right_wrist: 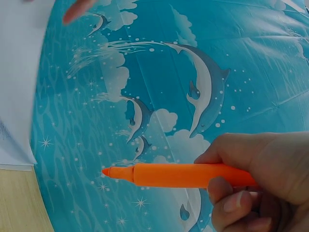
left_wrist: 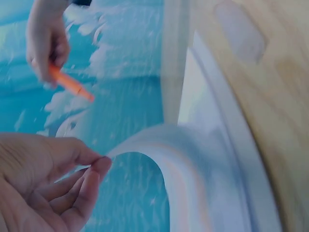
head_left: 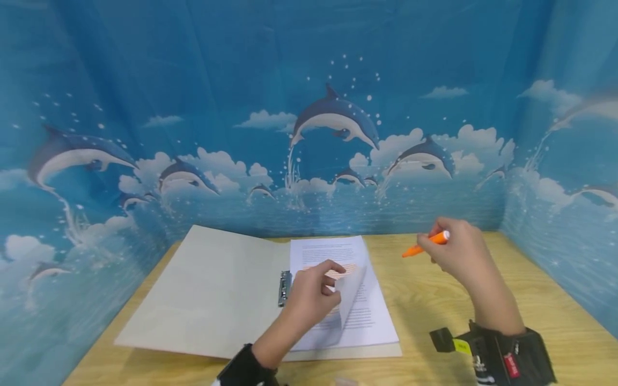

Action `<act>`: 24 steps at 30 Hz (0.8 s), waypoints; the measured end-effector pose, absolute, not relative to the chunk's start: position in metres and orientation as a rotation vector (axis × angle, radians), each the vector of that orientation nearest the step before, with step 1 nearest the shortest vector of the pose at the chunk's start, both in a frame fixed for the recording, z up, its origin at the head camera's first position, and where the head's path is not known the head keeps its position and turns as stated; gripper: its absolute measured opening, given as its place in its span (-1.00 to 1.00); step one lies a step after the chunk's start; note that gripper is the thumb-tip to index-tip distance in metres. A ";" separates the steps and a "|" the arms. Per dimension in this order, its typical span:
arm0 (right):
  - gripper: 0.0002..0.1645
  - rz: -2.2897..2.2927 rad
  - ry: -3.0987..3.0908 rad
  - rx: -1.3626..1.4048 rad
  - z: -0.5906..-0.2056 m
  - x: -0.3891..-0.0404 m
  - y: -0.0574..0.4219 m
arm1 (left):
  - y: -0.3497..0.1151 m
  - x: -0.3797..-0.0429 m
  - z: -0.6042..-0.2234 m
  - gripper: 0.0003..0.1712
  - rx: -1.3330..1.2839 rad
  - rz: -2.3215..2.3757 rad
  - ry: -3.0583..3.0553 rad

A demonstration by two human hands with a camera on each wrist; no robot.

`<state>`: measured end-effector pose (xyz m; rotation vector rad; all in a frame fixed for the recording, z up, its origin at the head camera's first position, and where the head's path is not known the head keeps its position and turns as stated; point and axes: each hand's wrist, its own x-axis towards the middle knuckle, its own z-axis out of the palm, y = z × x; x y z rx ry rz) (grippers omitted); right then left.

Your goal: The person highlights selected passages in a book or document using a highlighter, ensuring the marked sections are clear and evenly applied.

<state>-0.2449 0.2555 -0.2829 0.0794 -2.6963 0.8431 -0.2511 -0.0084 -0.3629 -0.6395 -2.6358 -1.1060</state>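
Note:
My left hand (head_left: pixel 313 292) pinches the edge of a printed sheet (head_left: pixel 351 294) between thumb and fingertips. The sheet curls up off the paper stack (head_left: pixel 381 316), and orange highlighted lines show on the page. In the left wrist view the lifted sheet (left_wrist: pixel 186 159) bends in an arch from the fingertips. To the right, raised over the table, my right hand (head_left: pixel 458 249) holds an orange highlighter (head_left: pixel 427 244). Its uncapped orange tip points left, as the highlighter (right_wrist: pixel 193 175) shows in the right wrist view.
An open folder (head_left: pixel 203 300) with a metal clip (head_left: pixel 285 288) lies under the papers, its cover spread left. A blurred pale object (left_wrist: pixel 240 31) rests on the wooden table (head_left: pixel 545 284) near the front edge. A dolphin-print curtain (head_left: pixel 241 64) stands behind and at both sides.

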 end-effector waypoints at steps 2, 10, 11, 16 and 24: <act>-0.72 0.845 -2.699 0.078 -0.283 -0.245 0.255 | -0.022 -0.251 -0.358 -0.62 -0.650 -1.094 -2.668; -0.73 0.838 -2.707 0.084 -0.283 -0.244 0.253 | -0.085 -0.233 -0.342 -0.94 -0.405 -0.938 -2.702; -0.73 0.833 -2.710 0.084 -0.283 -0.245 0.253 | -0.094 -0.230 -0.341 -0.92 -0.336 -0.924 -2.695; -0.72 0.836 -2.711 0.101 -0.284 -0.246 0.252 | -0.140 -0.218 -0.341 -0.86 -0.069 -0.805 -2.688; -0.71 0.842 -2.711 0.136 -0.285 -0.246 0.249 | -0.193 -0.205 -0.357 -0.91 -0.015 -0.578 -2.679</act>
